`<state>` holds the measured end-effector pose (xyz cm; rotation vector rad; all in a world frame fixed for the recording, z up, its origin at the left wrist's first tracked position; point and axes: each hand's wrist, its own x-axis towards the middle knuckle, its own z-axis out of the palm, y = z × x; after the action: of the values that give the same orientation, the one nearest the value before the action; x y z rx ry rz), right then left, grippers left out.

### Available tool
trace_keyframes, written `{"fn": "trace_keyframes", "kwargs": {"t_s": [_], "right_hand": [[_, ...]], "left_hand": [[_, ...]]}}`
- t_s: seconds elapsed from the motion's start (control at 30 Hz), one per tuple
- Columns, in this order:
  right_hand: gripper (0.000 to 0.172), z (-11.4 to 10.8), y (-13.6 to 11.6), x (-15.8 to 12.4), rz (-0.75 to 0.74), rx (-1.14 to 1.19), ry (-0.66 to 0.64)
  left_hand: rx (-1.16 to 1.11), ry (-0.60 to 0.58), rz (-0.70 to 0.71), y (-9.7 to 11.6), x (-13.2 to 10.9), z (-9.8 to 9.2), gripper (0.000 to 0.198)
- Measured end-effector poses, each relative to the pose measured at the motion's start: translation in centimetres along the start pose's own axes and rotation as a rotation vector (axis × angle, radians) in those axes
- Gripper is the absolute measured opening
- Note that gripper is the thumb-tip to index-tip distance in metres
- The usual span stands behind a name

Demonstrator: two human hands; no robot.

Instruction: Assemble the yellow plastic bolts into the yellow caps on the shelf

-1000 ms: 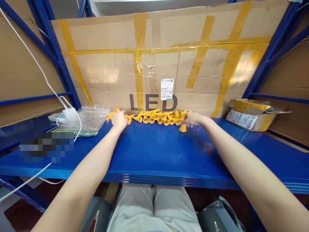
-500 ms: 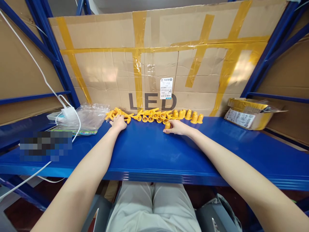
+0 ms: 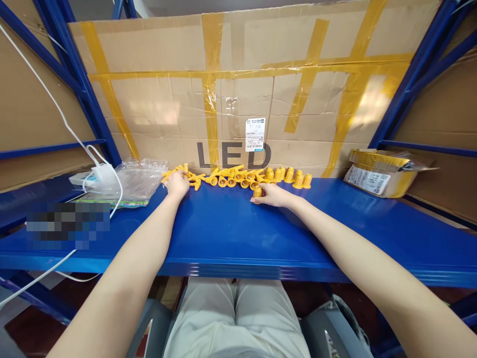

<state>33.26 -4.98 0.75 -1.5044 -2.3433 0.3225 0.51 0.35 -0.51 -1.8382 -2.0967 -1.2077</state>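
My right hand [image 3: 274,195] has its fingers closed round a yellow flared plastic cap [image 3: 257,192], which stands upright at the blue surface. At the left end of the row, my left hand [image 3: 177,184] reaches into a pile of yellow branched plastic pieces [image 3: 195,182]. Its fingers are bent down among them, and what they grip is hidden. Between the hands lie several yellow caps [image 3: 231,182] on their sides, open ends towards me. Beyond my right hand several more yellow caps [image 3: 298,180] stand upright.
A blue shelf [image 3: 219,233] is backed by a taped cardboard sheet [image 3: 167,109]. Clear plastic bags [image 3: 137,179], a white plug [image 3: 105,175] with its cable, and a blurred dark object [image 3: 67,223] are at left. A small open carton [image 3: 383,174] sits at right.
My left hand has shifted slightly left and curled in deeper among the branched pieces. My right hand stays on the same cap. The view has tilted a little.
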Motion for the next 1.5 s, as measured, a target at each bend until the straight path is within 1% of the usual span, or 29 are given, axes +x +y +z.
{"fn": "trace_keyframes", "kwargs": {"t_s": [0.03, 0.07, 0.13, 0.3, 0.37, 0.4, 0.43, 0.5, 0.7, 0.87, 1.03, 1.13, 1.2, 1.3, 1.4, 1.47, 1.5], "right_hand": [[0.027, 0.0, 0.0, 0.0, -0.001, -0.002, 0.001], [0.028, 0.0, 0.0, 0.0, -0.002, -0.004, 0.003], [0.028, 0.0, 0.0, 0.0, -0.007, -0.008, 0.006], [0.027, 0.0, 0.2, 0.1, -0.014, -0.015, 0.010], [0.027, 0.1, 0.2, 0.1, -0.015, -0.017, 0.014], [0.027, 0.1, 0.2, 0.1, -0.014, -0.017, 0.015], [0.027, 0.1, 0.2, 0.1, -0.010, -0.017, 0.014], [0.027, 0.0, 0.1, 0.0, -0.002, -0.014, 0.006], [0.026, -0.1, -0.2, -0.1, 0.025, 0.007, -0.008], [0.027, -0.1, -0.1, -0.1, 0.022, 0.010, -0.023], [0.031, 0.2, 0.1, 0.0, 0.021, -0.021, -0.015], [0.030, 0.3, 0.2, 0.2, 0.028, -0.051, -0.002], [0.027, 0.3, 0.4, 0.3, 0.011, -0.084, 0.041], [0.025, 0.2, 0.6, 0.4, 0.014, -0.157, 0.114], [0.022, -0.1, 0.6, 0.4, 0.032, -0.193, 0.120], [0.018, -0.2, 0.6, 0.4, 0.014, -0.196, 0.115], [0.016, -0.3, 0.6, 0.4, 0.000, -0.194, 0.113]], "left_hand": [[0.016, 0.056, -0.082, 0.4, -0.1, -0.2, 0.022], [0.012, 0.100, -0.117, 0.8, -0.2, -0.3, 0.023], [-0.044, 0.184, -0.135, 1.7, -0.3, -0.7, 0.023], [-0.195, 0.352, -0.092, 2.8, -0.1, -1.4, 0.020], [-0.201, 0.382, -0.044, 3.1, -0.1, -1.4, 0.020], [-0.195, 0.378, -0.008, 3.3, -0.1, -1.4, 0.020], [-0.187, 0.358, 0.032, 3.6, -0.3, -1.3, 0.021], [-0.160, 0.280, 0.125, 4.3, -0.8, -1.2, 0.023], [-0.079, -0.030, 0.415, 6.3, -2.8, -0.5, 0.025], [-0.054, -0.304, 0.494, 6.7, -3.6, 0.8, 0.023], [-0.039, -0.466, 0.573, 6.6, -4.0, 2.3, 0.020], [0.017, -0.543, 0.603, 6.8, -4.3, 2.2, 0.022], [0.114, -0.547, 0.612, 7.2, -4.5, 1.3, 0.027], [0.275, -0.466, 0.555, 7.8, -4.6, -0.6, 0.037], [0.374, -0.421, 0.399, 7.7, -4.1, -2.3, 0.056], [0.412, -0.449, 0.275, 7.3, -3.7, -2.9, 0.065], [0.420, -0.490, 0.228, 7.0, -3.4, -3.1, 0.065]]}}
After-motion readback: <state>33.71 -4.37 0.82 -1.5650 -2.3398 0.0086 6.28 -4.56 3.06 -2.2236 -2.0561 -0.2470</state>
